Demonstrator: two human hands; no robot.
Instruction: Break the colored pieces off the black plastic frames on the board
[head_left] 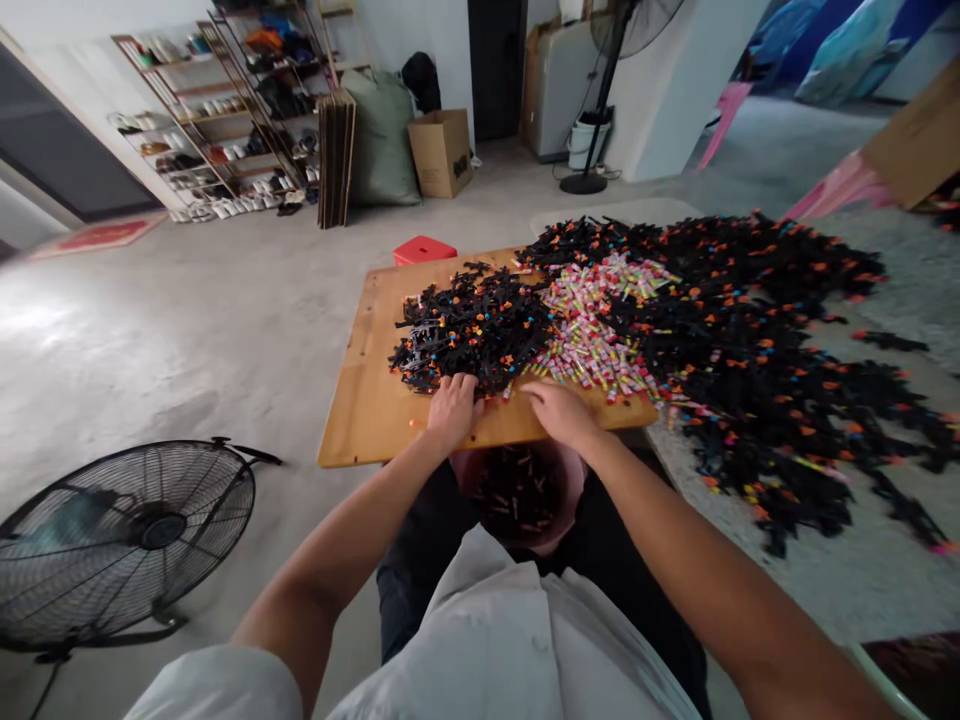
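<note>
My left hand (pixel 453 408) is at the near edge of a heap of small black toy guns (pixel 480 320) with orange and blue bits. Its fingers are bent and together against the heap; what they grip, if anything, is hidden. A short way to the right, my right hand (pixel 561 408) has its fingers closed near the board's front edge, beside a pile of small colourful candy tubes (pixel 600 335). Anything inside that hand is too small to make out. Both piles lie on a wooden board (pixel 367 400). Below it, between my knees, a pink tub (pixel 577 490) holds dark pieces and a few tubes.
More black toy guns (pixel 757 350) spread across a grey surface at the right. A floor fan (pixel 161 530) stands at the left. Behind the board are a red stool (pixel 424 249), a cardboard box (pixel 442 152), a large sack (pixel 381 140) and shoe racks (pixel 217 110).
</note>
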